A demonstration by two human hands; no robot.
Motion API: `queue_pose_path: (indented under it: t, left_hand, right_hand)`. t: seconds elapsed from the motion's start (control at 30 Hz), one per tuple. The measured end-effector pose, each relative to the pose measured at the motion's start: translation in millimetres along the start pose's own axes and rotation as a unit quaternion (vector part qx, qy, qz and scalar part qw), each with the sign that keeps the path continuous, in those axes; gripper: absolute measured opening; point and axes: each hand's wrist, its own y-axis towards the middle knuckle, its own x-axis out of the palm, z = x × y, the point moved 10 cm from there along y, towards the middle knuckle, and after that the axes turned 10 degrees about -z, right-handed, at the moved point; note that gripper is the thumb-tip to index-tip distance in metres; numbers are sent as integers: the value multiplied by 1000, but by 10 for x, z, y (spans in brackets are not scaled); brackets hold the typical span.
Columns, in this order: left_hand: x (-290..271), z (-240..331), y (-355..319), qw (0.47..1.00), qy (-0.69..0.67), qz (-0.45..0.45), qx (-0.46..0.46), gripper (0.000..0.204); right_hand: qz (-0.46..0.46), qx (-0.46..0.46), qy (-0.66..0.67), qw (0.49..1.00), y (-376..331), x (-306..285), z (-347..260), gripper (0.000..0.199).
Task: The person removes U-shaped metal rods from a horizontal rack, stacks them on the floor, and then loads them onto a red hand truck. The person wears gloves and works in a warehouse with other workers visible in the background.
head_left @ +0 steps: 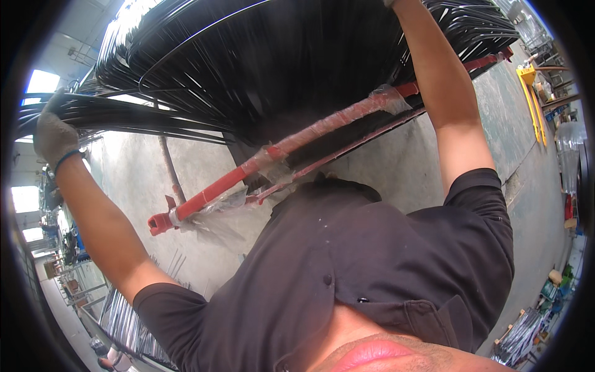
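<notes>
1. Head view, left side: the left hand (54, 133), in a grey knitted work glove, is closed around a sheaf of thin black rods (118, 115) near their outer ends. The fist wraps them from the side, which keeps the loose ends gathered rather than fanning apart.

2. Head view, right side: the right arm (443, 99) reaches up along the far end of the same stack, but the hand itself runs past the top edge of the picture, so I cannot tell whether it grips or only steadies.

3. The large bundle of black rods (273, 56) fills the upper middle, lying across a red bar (291, 146) wrapped in clear plastic film (the film is torn and crumpled in places). The bar carries the load from below, which looks like the reason the arms are spread wide: each one tends an end while the middle rests.

4. The rods lie roughly parallel, bowed only by the lens, above a bare concrete floor (396, 167).

5. At the right rim stand a yellow frame (533, 102) and assorted workshop clutter, well apart from both arms.
</notes>
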Motion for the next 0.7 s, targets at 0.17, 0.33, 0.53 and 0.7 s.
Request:
queue_pose_path:
  t: [0.17,0.33,0.53,0.7]
  left_hand:
    - [722,-20,-346,938,-295,87,-161,23]
    - [1550,-79,-659,778,-537,169,-280,31]
    - [2772,-384,-929,841,-465,-50,-270,28]
    - [3871,-808,-1650,890,-361,-139,-242,54]
  right_hand:
    - [-21,33,11,999,-98,233,419,73]
    - [-62,41,33,997,-206,602,1014,91]
    - [-99,150,-205,962,-641,897,1678,115]
    - [-266,322,-136,898,-1367,1383,2780,135]
